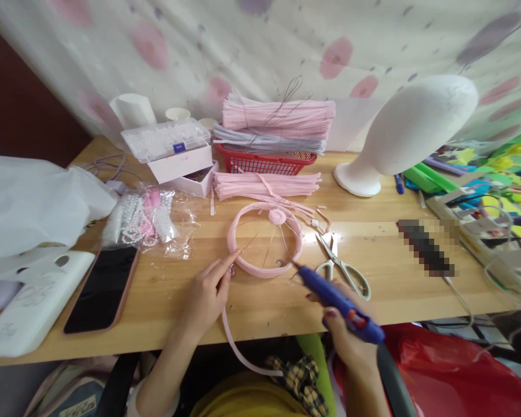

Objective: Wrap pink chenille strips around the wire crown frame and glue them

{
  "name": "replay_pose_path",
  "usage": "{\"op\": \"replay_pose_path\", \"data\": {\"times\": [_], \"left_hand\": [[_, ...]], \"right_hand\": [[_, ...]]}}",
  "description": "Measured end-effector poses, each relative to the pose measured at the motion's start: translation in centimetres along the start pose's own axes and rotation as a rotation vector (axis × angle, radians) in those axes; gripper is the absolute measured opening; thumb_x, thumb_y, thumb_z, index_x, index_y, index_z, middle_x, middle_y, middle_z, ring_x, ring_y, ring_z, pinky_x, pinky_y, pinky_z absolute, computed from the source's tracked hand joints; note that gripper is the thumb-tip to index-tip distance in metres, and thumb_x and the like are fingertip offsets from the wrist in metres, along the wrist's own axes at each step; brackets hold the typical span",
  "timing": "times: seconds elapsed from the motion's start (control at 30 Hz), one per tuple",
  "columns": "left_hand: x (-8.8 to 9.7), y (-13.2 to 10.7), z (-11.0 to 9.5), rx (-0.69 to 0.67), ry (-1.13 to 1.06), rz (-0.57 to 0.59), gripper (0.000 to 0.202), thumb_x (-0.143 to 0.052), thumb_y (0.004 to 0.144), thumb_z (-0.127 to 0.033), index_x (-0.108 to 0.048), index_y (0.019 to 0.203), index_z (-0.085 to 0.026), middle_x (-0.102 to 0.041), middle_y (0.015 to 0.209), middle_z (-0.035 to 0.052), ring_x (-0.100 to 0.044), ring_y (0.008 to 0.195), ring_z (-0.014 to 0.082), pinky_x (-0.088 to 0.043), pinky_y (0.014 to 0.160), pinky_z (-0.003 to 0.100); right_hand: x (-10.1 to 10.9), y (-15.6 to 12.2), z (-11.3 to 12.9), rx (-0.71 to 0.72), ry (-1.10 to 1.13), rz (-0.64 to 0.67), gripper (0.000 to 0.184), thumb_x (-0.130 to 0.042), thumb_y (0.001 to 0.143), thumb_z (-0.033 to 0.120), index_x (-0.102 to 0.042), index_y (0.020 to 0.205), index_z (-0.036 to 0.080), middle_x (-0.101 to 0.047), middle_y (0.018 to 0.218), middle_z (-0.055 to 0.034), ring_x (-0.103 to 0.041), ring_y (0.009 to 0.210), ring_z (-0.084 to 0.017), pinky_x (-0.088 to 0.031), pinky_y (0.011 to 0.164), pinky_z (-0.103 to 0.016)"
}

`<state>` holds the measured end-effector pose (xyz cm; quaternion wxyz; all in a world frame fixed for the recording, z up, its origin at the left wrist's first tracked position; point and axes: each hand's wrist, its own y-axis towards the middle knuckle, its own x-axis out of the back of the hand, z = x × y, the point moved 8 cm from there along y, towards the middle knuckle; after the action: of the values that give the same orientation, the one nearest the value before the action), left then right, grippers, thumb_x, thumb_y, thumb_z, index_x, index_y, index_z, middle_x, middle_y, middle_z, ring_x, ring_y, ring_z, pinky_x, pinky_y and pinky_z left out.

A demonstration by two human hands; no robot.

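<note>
A pink wrapped ring frame with thin wire spokes and a small pink rosette lies on the wooden table. My left hand pinches the ring's near-left rim, and a pink strip trails from it over the table edge. My right hand grips a blue glue gun, whose nozzle tip touches the ring's near-right rim.
Scissors lie just right of the ring. Behind are pink strips, a red basket, bead boxes and a white foam head. A phone, bagged beads and white plastic bag lie left. Cables and coloured foam crowd the right.
</note>
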<state>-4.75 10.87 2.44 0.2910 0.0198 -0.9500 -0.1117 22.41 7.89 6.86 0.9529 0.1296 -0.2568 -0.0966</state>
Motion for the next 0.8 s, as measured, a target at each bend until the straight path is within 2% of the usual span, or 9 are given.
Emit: {"op": "replay_pose_path", "data": {"times": [0.1, 0.13, 0.23, 0.37, 0.47, 0.57, 0.63, 0.73, 0.8], "left_hand": [[0.5, 0.0, 0.3, 0.047, -0.041, -0.035, 0.041, -0.047, 0.097, -0.024, -0.066, 0.133, -0.015, -0.078, 0.089, 0.0071, -0.073, 0.077, 0.0174, -0.058, 0.07, 0.026], [0.8, -0.1, 0.6, 0.091, -0.081, -0.056, 0.041, -0.049, 0.096, -0.026, -0.066, 0.132, -0.014, -0.078, 0.088, 0.0072, -0.073, 0.076, 0.0175, -0.058, 0.067, 0.026], [2.0, -0.6, 1.8, 0.288, -0.273, -0.138, 0.042, -0.062, 0.089, -0.036, -0.068, 0.125, -0.013, -0.08, 0.087, 0.0079, -0.074, 0.074, 0.0189, -0.059, 0.063, 0.026], [3.4, -1.9, 2.5, 0.48, -0.469, -0.245, 0.047, -0.077, 0.076, -0.044, -0.071, 0.113, -0.014, -0.079, 0.083, 0.0065, -0.071, 0.068, 0.0185, -0.06, 0.06, 0.027], [3.7, -3.2, 2.3, 0.543, -0.575, -0.291, 0.045, -0.082, 0.074, -0.044, -0.074, 0.108, -0.016, -0.079, 0.083, 0.0047, -0.071, 0.07, 0.0171, -0.06, 0.065, 0.025], [2.9, -4.3, 1.7, 0.618, -0.691, -0.286, 0.041, -0.087, 0.07, -0.043, -0.077, 0.099, -0.017, -0.079, 0.079, 0.0046, -0.072, 0.069, 0.0174, -0.06, 0.062, 0.024], [1.7, -4.7, 1.1, 0.66, -0.757, -0.246, 0.037, -0.091, 0.066, -0.042, -0.077, 0.088, -0.016, -0.08, 0.077, 0.0051, -0.072, 0.065, 0.0171, -0.061, 0.06, 0.023], [-0.8, -4.6, -0.4, 0.698, -0.866, -0.103, 0.039, -0.094, 0.061, -0.046, -0.075, 0.076, -0.015, -0.08, 0.075, 0.007, -0.073, 0.061, 0.017, -0.062, 0.059, 0.024], [-2.2, -4.6, -1.4, 0.714, -0.92, -0.043, 0.043, -0.094, 0.059, -0.049, -0.074, 0.074, -0.015, -0.081, 0.075, 0.0077, -0.073, 0.062, 0.0175, -0.063, 0.061, 0.025]], "right_hand": [[6.1, 0.1, -4.0, -0.362, -0.105, -0.419, 0.05, -0.07, 0.077, 0.065, -0.073, 0.083, 0.015, -0.068, 0.065, -0.0038, -0.054, 0.047, -0.015, -0.043, 0.043, -0.026], [7.7, 0.3, -5.2, -0.471, -0.169, -0.482, 0.051, -0.073, 0.075, 0.064, -0.074, 0.086, 0.014, -0.068, 0.063, -0.0037, -0.054, 0.046, -0.015, -0.043, 0.043, -0.026], [10.6, 2.2, -7.8, -0.617, -0.412, -0.4, 0.052, -0.074, 0.07, 0.064, -0.076, 0.085, 0.014, -0.066, 0.058, -0.0047, -0.061, 0.049, -0.021, -0.047, 0.048, -0.03], [12.2, 3.8, -10.1, -0.691, -0.595, -0.255, 0.056, -0.065, 0.072, 0.067, -0.075, 0.083, 0.013, -0.072, 0.069, -0.0158, -0.07, 0.07, -0.037, -0.053, 0.062, -0.043], [12.6, 3.4, -8.7, -0.652, -0.633, -0.232, 0.064, -0.066, 0.073, 0.064, -0.075, 0.102, 0.008, -0.075, 0.093, -0.025, -0.069, 0.095, -0.05, -0.053, 0.079, -0.057], [13.0, 1.7, -1.9, -0.326, -0.804, -0.439, 0.076, -0.057, 0.085, 0.065, -0.063, 0.13, 0.004, -0.067, 0.121, -0.0322, -0.055, 0.123, -0.056, -0.037, 0.104, -0.07], [10.6, 0.1, 3.2, -0.001, -0.737, -0.439, 0.059, -0.057, 0.093, 0.053, -0.059, 0.138, 0.015, -0.063, 0.132, -0.0247, -0.055, 0.13, -0.047, -0.037, 0.111, -0.062], [2.4, -1.6, 6.8, 0.24, -0.425, 0.081, 0.049, -0.065, 0.094, 0.043, -0.053, 0.139, 0.028, -0.067, 0.134, -0.0132, -0.065, 0.123, -0.033, -0.055, 0.097, -0.044], [-2.7, -2.6, 6.7, 0.17, -0.22, 0.39, 0.044, -0.063, 0.097, 0.037, -0.051, 0.138, 0.027, -0.076, 0.117, -0.0086, -0.074, 0.103, -0.025, -0.058, 0.085, -0.034]]}}
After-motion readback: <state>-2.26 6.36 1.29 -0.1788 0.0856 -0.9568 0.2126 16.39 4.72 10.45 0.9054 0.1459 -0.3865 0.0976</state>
